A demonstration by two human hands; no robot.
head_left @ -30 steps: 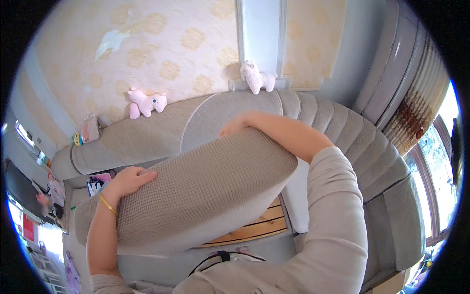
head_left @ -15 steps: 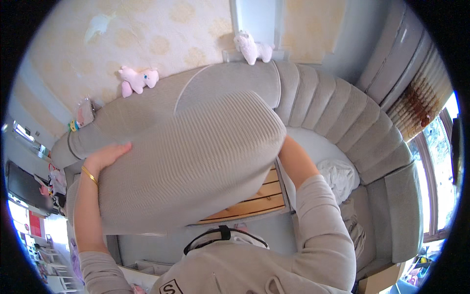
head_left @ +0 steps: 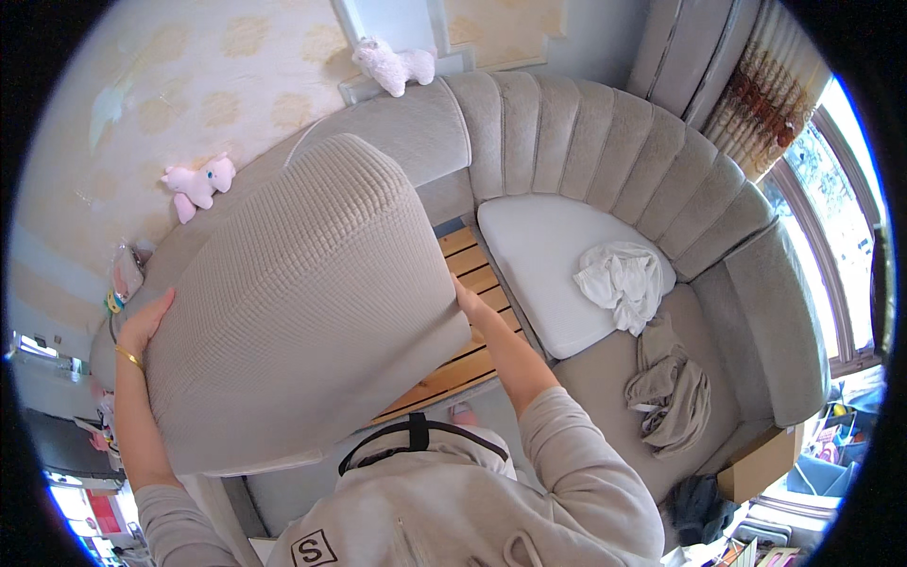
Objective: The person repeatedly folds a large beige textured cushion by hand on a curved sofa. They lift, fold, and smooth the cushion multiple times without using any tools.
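Note:
A large sofa seat cushion (head_left: 302,283) in a ribbed beige cover is lifted and tilted in front of me. My left hand (head_left: 146,319) grips its left side, fingers pressed along the cover. On its right side my right hand (head_left: 466,298) holds the edge, with most of the fingers hidden behind the fabric. Below the cushion, wooden slats (head_left: 477,274) of the sofa base show. The cushion's underside and far end are hidden from me.
A curved grey sofa backrest (head_left: 605,132) runs round the back. To the right lie a white seat cushion (head_left: 539,274), a crumpled white cloth (head_left: 624,283) and a crumpled beige cover (head_left: 669,387). Two plush toys, one pink (head_left: 198,185) and one white (head_left: 397,68), stand on the backrest. A cardboard box (head_left: 761,465) is at lower right.
My view has turned right. Both hands still hold the cushion, which now stands more steeply tilted and farther left, with more of the slats and the white cushion showing.

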